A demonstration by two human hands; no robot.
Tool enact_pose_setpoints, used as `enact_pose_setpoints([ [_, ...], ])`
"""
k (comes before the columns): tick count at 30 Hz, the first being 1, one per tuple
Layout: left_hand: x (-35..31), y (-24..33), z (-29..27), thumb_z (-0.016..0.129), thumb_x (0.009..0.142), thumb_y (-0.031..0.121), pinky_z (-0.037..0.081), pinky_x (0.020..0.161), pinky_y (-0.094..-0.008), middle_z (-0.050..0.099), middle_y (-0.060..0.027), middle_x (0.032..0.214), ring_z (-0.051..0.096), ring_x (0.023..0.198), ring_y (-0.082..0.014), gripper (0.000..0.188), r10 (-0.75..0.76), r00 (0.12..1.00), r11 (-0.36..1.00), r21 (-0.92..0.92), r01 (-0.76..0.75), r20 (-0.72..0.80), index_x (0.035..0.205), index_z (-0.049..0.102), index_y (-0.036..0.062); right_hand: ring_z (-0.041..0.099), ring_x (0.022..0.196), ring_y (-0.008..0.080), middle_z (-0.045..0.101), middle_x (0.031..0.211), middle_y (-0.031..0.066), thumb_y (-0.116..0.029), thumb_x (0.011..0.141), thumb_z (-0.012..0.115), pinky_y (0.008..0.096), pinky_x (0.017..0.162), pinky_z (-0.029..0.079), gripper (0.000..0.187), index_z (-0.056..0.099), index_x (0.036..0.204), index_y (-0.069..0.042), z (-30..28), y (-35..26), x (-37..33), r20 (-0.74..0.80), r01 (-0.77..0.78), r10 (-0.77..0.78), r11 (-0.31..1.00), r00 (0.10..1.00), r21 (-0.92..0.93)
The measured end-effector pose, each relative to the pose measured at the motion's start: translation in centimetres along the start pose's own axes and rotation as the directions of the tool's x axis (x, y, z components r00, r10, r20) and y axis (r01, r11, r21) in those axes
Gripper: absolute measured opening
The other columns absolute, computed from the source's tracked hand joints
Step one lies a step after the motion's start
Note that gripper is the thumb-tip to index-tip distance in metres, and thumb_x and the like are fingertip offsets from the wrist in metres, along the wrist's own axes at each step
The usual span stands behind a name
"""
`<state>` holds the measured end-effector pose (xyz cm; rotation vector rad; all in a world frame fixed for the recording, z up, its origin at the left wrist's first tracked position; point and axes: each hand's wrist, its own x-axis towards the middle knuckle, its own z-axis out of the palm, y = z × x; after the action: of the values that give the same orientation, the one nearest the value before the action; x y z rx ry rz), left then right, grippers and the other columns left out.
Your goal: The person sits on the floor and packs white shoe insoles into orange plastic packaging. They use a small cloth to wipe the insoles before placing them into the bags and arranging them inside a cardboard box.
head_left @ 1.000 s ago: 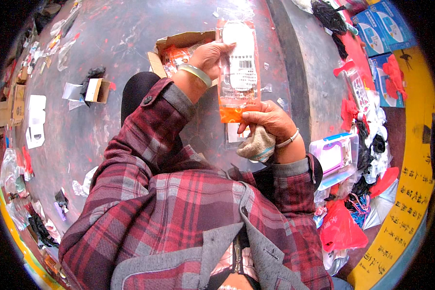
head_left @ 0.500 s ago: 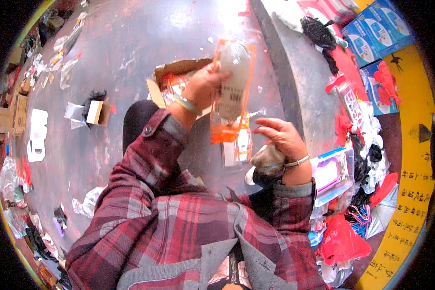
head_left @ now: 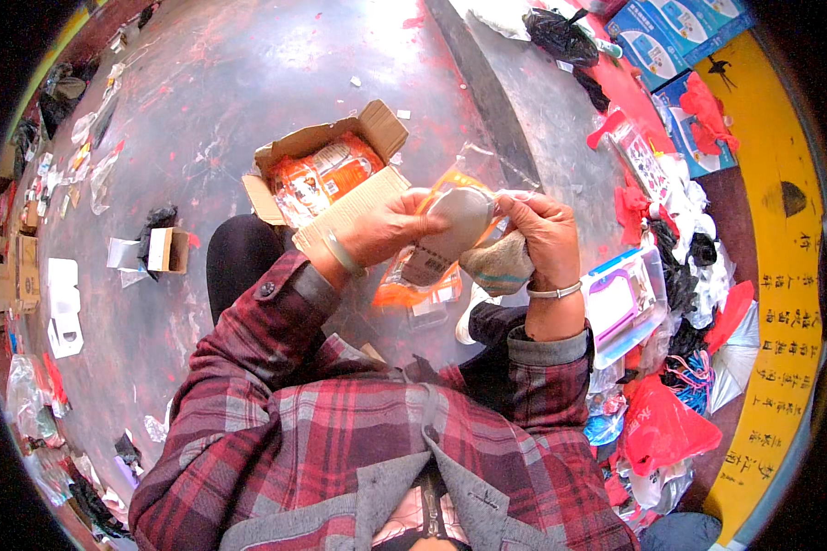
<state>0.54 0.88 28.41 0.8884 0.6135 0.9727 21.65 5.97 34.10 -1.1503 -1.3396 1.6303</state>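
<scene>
My left hand [head_left: 390, 228] is closed on a clear plastic packet [head_left: 473, 163] with orange edges, its thumb lying across the front. A flat, grey, rounded piece [head_left: 461, 216] shows at the packet's upper part; I cannot tell whether it lies wholly inside. My right hand [head_left: 544, 225] pinches the packet's right edge near the top between thumb and fingers. Against the right palm sits a bundled grey cloth piece [head_left: 498, 264] with a bluish stripe, touching the packet. Just beyond my left hand stands an open cardboard box [head_left: 377, 129] holding several orange-and-clear packets [head_left: 326, 179].
A clear plastic container [head_left: 627, 303] with a purple item stands right of my right forearm. Red, black and white bags [head_left: 666, 432] are heaped along the right side. Blue printed boxes [head_left: 675, 37] stand at the far right. A small open carton [head_left: 167, 250] lies left on the floor.
The packet has come lower and tilted, and the grey rounded piece shows at its upper part. My right hand has risen to pinch its edge. The cardboard box is now less covered.
</scene>
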Motion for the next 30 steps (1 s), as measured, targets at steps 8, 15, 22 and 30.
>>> enact_pose_setpoints([
  [8, -0.2, 1.4, -0.7, 0.056, 0.090, 0.019, 0.046, 0.078, -0.0227, 0.063, -0.0021, 0.098, 0.056, 0.089, -0.0078, 0.025, 0.277, 0.950, 0.934, 0.271, -0.233, -0.141, 0.104, 0.063, -0.0008, 0.053, 0.060, 0.0060, 0.065, 0.077, 0.0027, -0.010, 0.084, 0.064, 0.0183, 0.052, 0.041, 0.011, 0.068, 0.086, 0.000, 0.7, 0.6, -0.2, 0.071, 0.184, -0.176, 0.973, 0.982, -0.139],
  [15, -1.4, 2.8, -0.8, 0.061, 0.086, 0.009, 0.047, 0.074, -0.0237, 0.064, -0.0068, 0.093, 0.059, 0.083, -0.0114, 0.014, 0.517, 0.853, 0.727, 0.561, -0.397, -0.067, 0.094, 0.066, -0.0009, 0.060, 0.071, 0.0099, 0.066, 0.082, 0.0062, -0.002, 0.083, 0.061, 0.0207, 0.062, 0.046, 0.012, 0.067, 0.091, 0.003, 1.5, -0.6, -1.4, 0.067, 0.338, -0.331, 0.917, 0.941, -0.213],
  [22, -1.5, 3.2, -0.3, 0.058, 0.087, 0.006, 0.049, 0.079, -0.0256, 0.062, -0.0074, 0.100, 0.059, 0.089, -0.0128, 0.021, 0.348, 0.932, 0.915, 0.255, -0.313, -0.101, 0.105, 0.061, -0.0028, 0.064, 0.076, 0.0140, 0.067, 0.084, 0.0087, 0.003, 0.082, 0.058, 0.0239, 0.067, 0.050, 0.019, 0.066, 0.099, 0.002, 2.1, -0.6, -1.1, 0.117, 0.223, -0.219, 0.974, 0.969, -0.025],
  [30, -1.8, 3.4, -0.2, 0.052, 0.089, 0.006, 0.048, 0.078, -0.0261, 0.059, -0.0056, 0.092, 0.059, 0.087, -0.0141, 0.016, 0.312, 0.945, 0.946, 0.123, -0.299, -0.099, 0.100, 0.061, -0.0022, 0.063, 0.073, 0.0143, 0.067, 0.086, 0.0106, 0.002, 0.082, 0.056, 0.0225, 0.062, 0.048, 0.018, 0.067, 0.096, 0.001, 2.0, -0.5, -2.0, 0.186, 0.306, -0.311, 0.950, 0.932, 0.057],
])
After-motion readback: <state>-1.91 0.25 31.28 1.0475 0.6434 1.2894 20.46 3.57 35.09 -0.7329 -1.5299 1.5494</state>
